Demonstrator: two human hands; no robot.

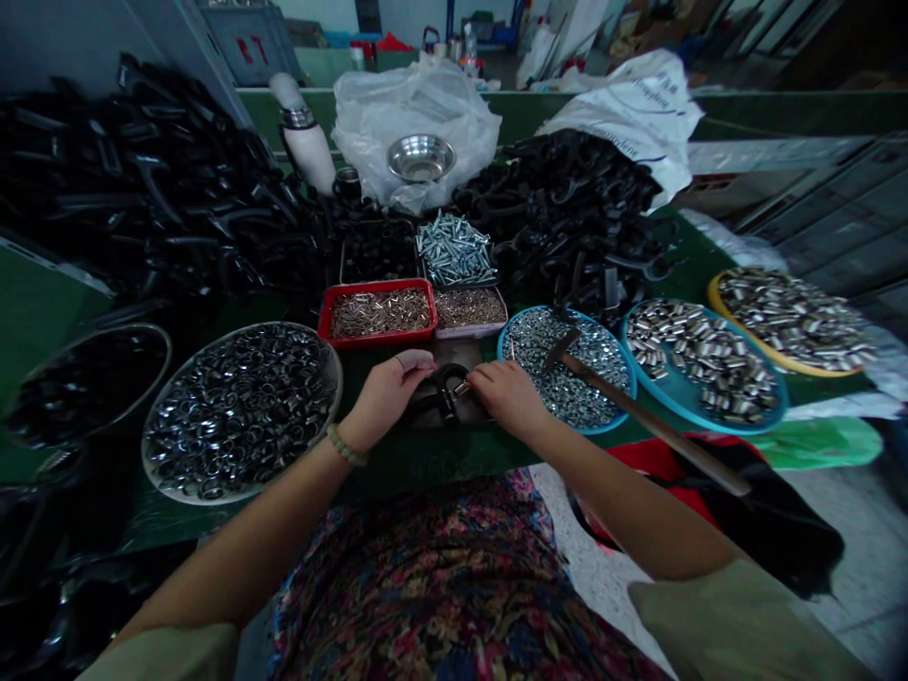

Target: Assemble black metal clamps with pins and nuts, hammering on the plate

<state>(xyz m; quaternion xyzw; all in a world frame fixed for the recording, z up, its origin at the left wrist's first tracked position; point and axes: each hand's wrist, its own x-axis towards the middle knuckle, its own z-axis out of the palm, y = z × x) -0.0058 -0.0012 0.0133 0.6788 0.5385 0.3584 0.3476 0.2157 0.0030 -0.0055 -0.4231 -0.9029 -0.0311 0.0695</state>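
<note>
A black curved part [446, 383] lies on a metal plate [462, 356] at the front middle of the bench, between my two hands. My left hand [383, 397], wearing a beaded bracelet [346, 446], has thumb and fingertips pinched together just above the part's left side. What that pinch holds, if anything, is too small to make out. From the right, my right hand [509, 395] grips a small shiny metal cylinder [462, 388] with its fingertips, against or very close to the black part. The remaining fingers of that hand are curled.
A hammer [638, 407] rests across a blue basin [620, 416] of small metal pieces. Further right are cylinders in another blue basin [780, 402] and a yellow one [716, 293]. Red tray [326, 326], bolts [454, 251] and black parts [582, 208] lie behind; rings [241, 407] fill a left basin.
</note>
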